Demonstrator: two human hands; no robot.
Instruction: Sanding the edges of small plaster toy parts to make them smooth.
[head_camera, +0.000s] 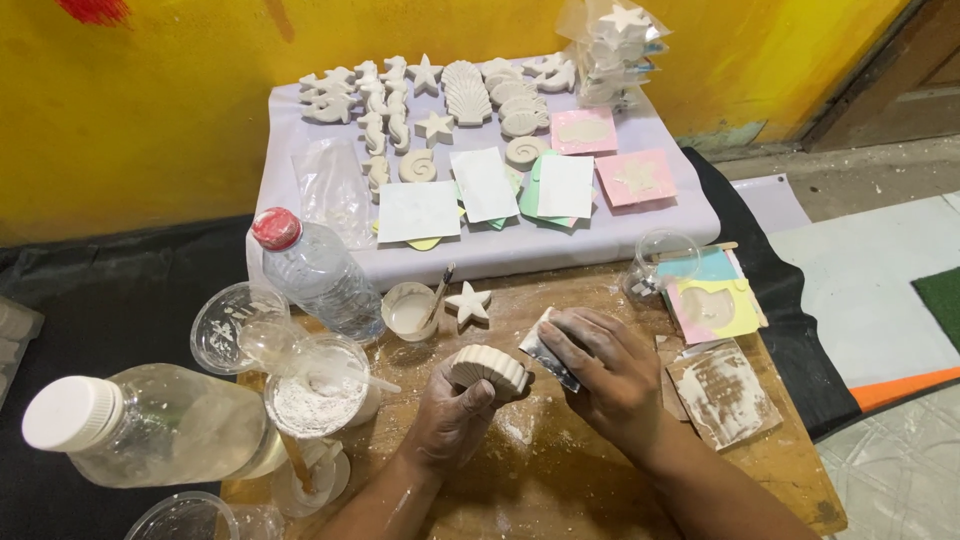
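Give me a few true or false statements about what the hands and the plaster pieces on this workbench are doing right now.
1. The left hand holds a shell-shaped plaster cast. True.
2. The right hand holds a paintbrush. False: it presses a small sanding sheet against the cast.
3. A plaster starfish lies on the wooden board. True.
4. The red-capped bottle lies on its side. False: it stands upright.
5. The cup of white powder sits right of the hands. False: left.
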